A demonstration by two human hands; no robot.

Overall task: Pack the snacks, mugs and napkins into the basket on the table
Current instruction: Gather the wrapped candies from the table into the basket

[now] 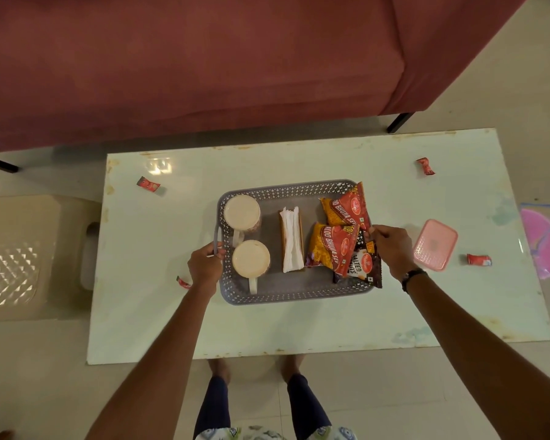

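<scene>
Left hand (205,263) grips basket (286,298) handle; right hand (392,249) pinches dark snack packet (367,265) at rim.

In the basket (286,298): two mugs (242,212), three snack packets (332,249), one napkin stack (291,239). Around it, four candies (148,184) (one half-hidden) and one pink box (435,244).

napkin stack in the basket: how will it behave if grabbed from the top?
The napkin stack looks like loose thin sheets, so probably floppy and light. Its top edges fan unevenly, so a top pinch may lift only a few. It stands on edge unsupported, so it may topple.
</scene>
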